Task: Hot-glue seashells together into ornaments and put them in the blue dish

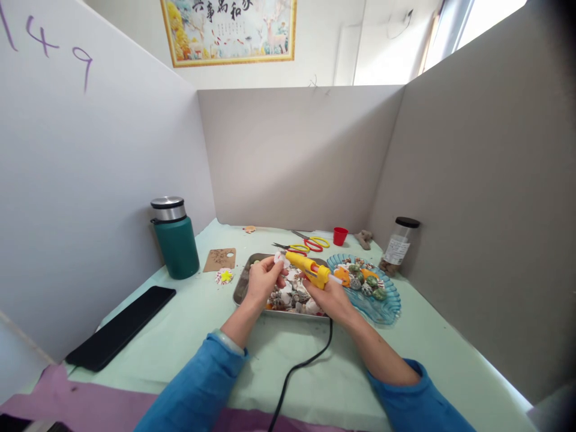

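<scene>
L fingers (272, 269) pinching 1 wht pc (281, 258); R fingers (314, 289) gripping 1 glue gun (309, 267); 1 tray (242, 287) below.

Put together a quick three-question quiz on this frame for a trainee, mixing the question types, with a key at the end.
1. True or false: the right hand grips the glue gun.

2. The left hand holds:
A. a cup
B. scissors
C. a white piece

3. Fill in: the jar has a ____ lid.

Key:
1. True
2. C
3. black
</scene>
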Available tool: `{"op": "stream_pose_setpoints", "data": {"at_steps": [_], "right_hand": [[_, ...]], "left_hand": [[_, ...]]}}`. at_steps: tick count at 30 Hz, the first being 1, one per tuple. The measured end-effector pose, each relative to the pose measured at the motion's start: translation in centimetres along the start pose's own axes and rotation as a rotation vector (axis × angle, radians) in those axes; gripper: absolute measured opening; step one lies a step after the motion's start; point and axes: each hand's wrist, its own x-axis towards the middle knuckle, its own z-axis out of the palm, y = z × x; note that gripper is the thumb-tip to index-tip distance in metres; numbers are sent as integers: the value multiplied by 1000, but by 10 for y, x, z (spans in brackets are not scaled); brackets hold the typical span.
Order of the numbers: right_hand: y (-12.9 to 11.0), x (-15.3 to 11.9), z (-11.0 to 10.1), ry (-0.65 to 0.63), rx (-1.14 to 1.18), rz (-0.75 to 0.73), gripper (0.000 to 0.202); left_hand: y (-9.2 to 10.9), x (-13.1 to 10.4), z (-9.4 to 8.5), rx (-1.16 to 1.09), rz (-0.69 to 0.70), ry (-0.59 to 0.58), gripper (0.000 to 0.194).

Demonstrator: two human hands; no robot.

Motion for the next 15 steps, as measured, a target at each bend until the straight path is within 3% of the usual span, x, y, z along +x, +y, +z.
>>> {"op": "stream_pose_setpoints", "data": {"at_steps": [15], "right_hand": [[15, 4, 0, -57, 23, -23, 35]], "left_hand": [[-3, 2, -2, 19, 20, 9, 30]]}}
